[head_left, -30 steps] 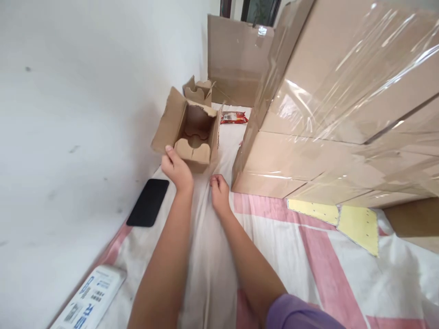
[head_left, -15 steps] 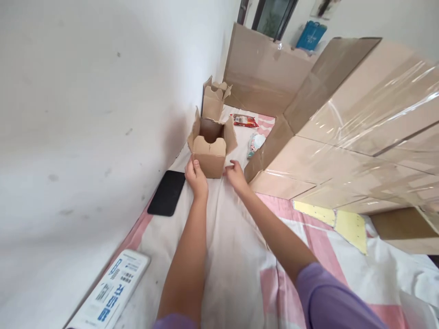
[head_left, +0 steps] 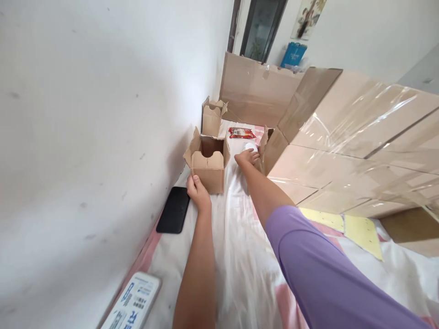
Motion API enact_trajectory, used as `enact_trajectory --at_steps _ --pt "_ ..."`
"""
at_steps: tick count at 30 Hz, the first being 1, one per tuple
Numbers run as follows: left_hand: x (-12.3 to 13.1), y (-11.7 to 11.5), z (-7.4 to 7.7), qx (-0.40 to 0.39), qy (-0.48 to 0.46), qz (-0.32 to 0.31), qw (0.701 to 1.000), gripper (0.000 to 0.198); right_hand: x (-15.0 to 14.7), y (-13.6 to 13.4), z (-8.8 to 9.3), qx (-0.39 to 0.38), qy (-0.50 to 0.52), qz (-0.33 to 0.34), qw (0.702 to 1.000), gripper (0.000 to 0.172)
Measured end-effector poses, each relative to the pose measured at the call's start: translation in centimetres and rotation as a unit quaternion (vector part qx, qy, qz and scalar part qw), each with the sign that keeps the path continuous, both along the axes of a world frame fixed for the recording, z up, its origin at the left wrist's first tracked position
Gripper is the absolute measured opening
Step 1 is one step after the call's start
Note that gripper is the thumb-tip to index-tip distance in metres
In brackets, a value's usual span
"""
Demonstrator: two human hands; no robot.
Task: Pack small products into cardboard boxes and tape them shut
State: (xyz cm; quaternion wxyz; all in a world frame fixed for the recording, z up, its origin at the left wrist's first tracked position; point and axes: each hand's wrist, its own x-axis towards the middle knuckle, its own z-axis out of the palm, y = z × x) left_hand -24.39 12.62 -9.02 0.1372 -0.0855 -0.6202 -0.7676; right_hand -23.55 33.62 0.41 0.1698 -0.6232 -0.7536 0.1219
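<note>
A small open-topped cardboard box (head_left: 207, 178) stands on the bedsheet, its flaps spread outward. My left hand (head_left: 198, 191) is closed on its near left corner, thumb against the front face. To the right of the box, my right hand (head_left: 247, 158) is over a small white packet (head_left: 250, 146), fingers curled on it. Most of that packet is hidden beneath the hand. Just beyond lies a red snack packet (head_left: 242, 133). Behind the first box, close to the wall, is a second small open cardboard box (head_left: 211, 119).
A black tablet-like slab (head_left: 173, 210) lies left of my left hand. Nearer is a white box with blue print (head_left: 135, 301). A large taped cardboard panel (head_left: 343, 151) rises on the right, with yellow pieces (head_left: 361, 233) at its foot. The white wall (head_left: 85, 160) borders the left.
My right hand has moved from beside the cardboard box, forward and right, onto the white packet. My left hand still holds the box corner. The camera view has shifted slightly.
</note>
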Motion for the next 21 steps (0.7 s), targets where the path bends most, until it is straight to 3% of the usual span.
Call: enact_trajectory --at_steps 5,13,17,21 --pt "-0.2 0.3 -0.4 0.003 -0.001 -0.004 1.000 0.052 0.3 -1.1 -0.6 0.016 -0.029 0.002 0.999 0.083" --pt "-1.9 -0.3 -1.3 0.011 0.010 0.032 0.999 0.044 2.7 -6.0 0.8 0.056 -0.069 0.181 0.979 0.063" --pt "-2.9 -1.6 -1.5 0.016 0.000 0.028 0.999 0.044 6.9 -9.2 1.6 0.084 -0.101 0.324 0.937 0.056" --pt "-2.1 -3.2 -0.2 -0.009 0.012 0.011 1.000 0.043 14.2 -12.5 1.1 0.140 -0.137 0.471 0.860 0.052"
